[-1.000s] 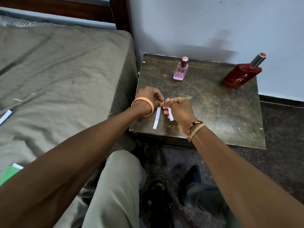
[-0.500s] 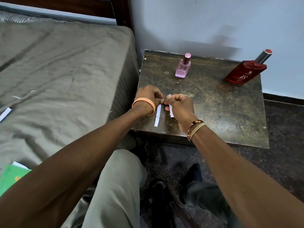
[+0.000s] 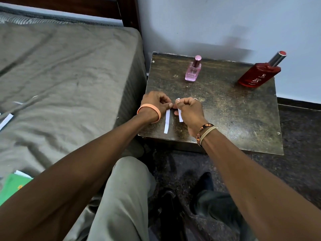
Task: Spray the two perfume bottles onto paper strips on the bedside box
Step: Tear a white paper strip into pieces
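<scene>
Over the near left part of the dark bedside box (image 3: 243, 122), my left hand (image 3: 156, 103) pinches the top of a long white paper strip (image 3: 167, 123) that hangs down to the box top. My right hand (image 3: 189, 110) pinches a second, shorter strip (image 3: 180, 116) right beside it; the fingertips of both hands meet. A small pink perfume bottle (image 3: 192, 72) stands upright at the back middle of the box. A larger red perfume bottle (image 3: 259, 74) with a silver and red cap stands at the back right corner.
A bed with a grey-green sheet (image 3: 60, 84) runs along the left, touching the box. More paper strips (image 3: 6, 120) and a green booklet (image 3: 12, 186) lie on it. A pale wall stands behind the box. My knees and dark floor (image 3: 298, 153) are below.
Both hands stay together at the same spot on the box, still pinching the strips. The camera has shifted slightly, so the box and bottles sit a little further right in view.
</scene>
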Motion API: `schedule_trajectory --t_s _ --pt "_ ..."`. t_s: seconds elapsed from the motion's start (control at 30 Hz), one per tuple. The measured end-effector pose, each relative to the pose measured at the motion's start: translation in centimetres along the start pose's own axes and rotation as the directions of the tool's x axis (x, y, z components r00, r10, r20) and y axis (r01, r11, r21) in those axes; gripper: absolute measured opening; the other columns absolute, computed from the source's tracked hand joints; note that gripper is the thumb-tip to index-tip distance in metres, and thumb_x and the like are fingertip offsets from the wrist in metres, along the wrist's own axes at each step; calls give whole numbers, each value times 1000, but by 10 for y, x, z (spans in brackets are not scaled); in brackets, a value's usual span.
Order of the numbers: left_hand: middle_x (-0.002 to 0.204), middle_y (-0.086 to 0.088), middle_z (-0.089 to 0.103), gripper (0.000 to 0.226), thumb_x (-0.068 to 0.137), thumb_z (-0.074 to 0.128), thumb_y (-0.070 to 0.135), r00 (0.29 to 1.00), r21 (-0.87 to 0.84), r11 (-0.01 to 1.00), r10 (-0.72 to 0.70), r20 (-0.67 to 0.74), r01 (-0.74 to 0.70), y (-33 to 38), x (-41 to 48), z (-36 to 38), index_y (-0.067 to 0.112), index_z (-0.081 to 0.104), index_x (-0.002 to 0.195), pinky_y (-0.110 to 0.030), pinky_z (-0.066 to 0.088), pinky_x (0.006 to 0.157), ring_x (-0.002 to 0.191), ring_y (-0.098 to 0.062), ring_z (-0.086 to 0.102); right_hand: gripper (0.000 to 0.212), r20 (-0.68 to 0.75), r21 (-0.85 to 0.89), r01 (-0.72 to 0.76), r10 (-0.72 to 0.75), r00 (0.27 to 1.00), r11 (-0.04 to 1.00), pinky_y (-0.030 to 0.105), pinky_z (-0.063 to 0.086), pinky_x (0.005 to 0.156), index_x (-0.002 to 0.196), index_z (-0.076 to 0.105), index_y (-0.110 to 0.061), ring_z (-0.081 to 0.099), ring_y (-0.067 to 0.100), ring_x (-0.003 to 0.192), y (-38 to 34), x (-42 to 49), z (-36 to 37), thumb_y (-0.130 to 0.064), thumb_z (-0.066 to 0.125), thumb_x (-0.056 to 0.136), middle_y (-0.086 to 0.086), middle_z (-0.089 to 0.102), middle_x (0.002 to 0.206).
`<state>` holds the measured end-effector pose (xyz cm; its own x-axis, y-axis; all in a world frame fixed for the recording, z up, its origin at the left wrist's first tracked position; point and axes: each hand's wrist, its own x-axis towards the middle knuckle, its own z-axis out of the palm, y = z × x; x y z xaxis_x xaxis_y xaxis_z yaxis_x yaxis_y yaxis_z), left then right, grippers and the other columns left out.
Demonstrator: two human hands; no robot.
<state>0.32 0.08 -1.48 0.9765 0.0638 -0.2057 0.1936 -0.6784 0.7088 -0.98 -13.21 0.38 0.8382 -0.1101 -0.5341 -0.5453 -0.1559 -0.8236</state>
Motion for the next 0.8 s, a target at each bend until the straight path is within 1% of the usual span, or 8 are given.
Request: schedule_trajectory --t_s 0.13,0.23,0.33,0.43,0.5,0.63,0.7,0.8 --pt "72 10 67 9 77 78 25 1000 -44 999 -23 -7 23 -1 -3 -5 19 74 83 -2 42 63 64 3 58 12 14 22 -43 43 999 999 30 51 68 87 62 -15 66 18 80 -5 -2 -5 -20 60 97 9 73 94" --pt "65 16 61 9 76 78 24 997 -80 996 -32 -68 27 0 -8 -12 19 74 82 3 38 56 60 5 55 12 3 41 -46 45 999 998 29 51 64 84 65 -13 64 19 73 -8 -10 -13 -19 64 95 10 71 85" --pt "66 18 61 6 77 76 22 984 -167 985 -65 -167 36 9 -15 -21 23 72 81 2 40 58 60 5 56 11 -7 57 -25 25 1000 998 24 50 59 86 68 -10 63 14 65 -13 -24 -24 -18 67 93 10 71 82" --pt "71 6 65 4 81 73 16 962 -378 922 -177 -210 87 29 -23 -28 19 70 82 -19 53 68 63 -7 61 10 -6 77 16 -16 1000 997 25 50 63 87 68 -9 63 13 62 -21 -39 -35 -15 65 94 6 69 75" --pt "72 -4 66 2 84 70 11 968 -542 827 -234 -94 148 48 -34 -31 12 69 83 -25 54 62 60 -13 60 11 -2 67 51 -51 999 996 31 50 68 86 69 -9 62 17 67 -27 -52 -44 -16 65 94 5 69 73" --pt "77 -8 69 16 84 71 18 963 -671 692 -160 217 266 85 -61 -29 6 67 94 -22 56 58 62 -12 64 11 10 55 111 -112 994 992 27 49 63 87 71 -10 64 16 70 -39 -78 -65 -18 67 93 8 72 80" --pt "79 -10 70 21 84 72 18 956 -705 651 -131 262 282 103 -73 -26 4 68 99 -24 58 61 66 -14 66 9 3 63 139 -139 990 988 22 49 58 85 72 -12 65 13 66 -45 -92 -79 -17 69 92 4 72 78" --pt "79 -11 71 14 84 71 14 956 -735 621 -95 277 274 125 -86 -23 5 69 94 -25 59 65 69 -17 67 10 -15 91 170 -170 985 981 21 53 57 81 72 -12 64 13 63 -53 -112 -99 -13 70 90 5 71 75"
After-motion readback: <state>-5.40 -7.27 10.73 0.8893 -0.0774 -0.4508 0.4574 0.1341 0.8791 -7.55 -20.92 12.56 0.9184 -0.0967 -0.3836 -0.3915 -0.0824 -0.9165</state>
